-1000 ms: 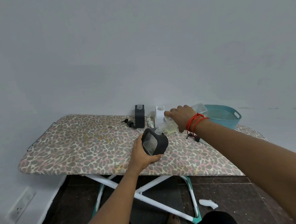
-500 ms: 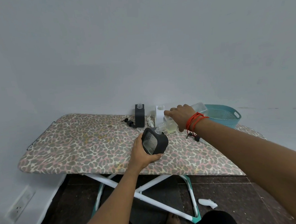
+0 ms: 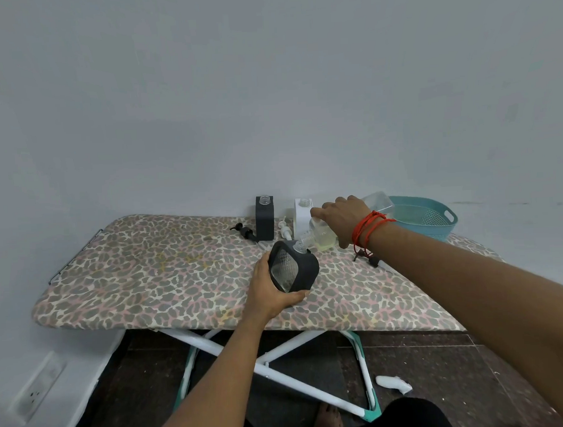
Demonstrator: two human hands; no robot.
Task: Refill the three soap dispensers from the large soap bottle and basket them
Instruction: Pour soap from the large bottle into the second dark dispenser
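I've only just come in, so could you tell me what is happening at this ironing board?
Soap dispensers are being refilled. The left hand holds a dark dispenser tilted over the ironing board, while the right hand tips the soap bottle, neck against its opening. A black dispenser and a white dispenser stand uncapped behind, pump heads beside them, and the teal basket waits at the right.

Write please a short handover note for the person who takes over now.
Left hand grips the tilted charcoal dispenser. Right hand grips the large soap bottle, tipped, mouth at that dispenser's neck. Black dispenser and white dispenser stand open at the back. Basket shows no dispenser inside. Done: none visibly finished. Left: fill all three, refit pumps, basket them.
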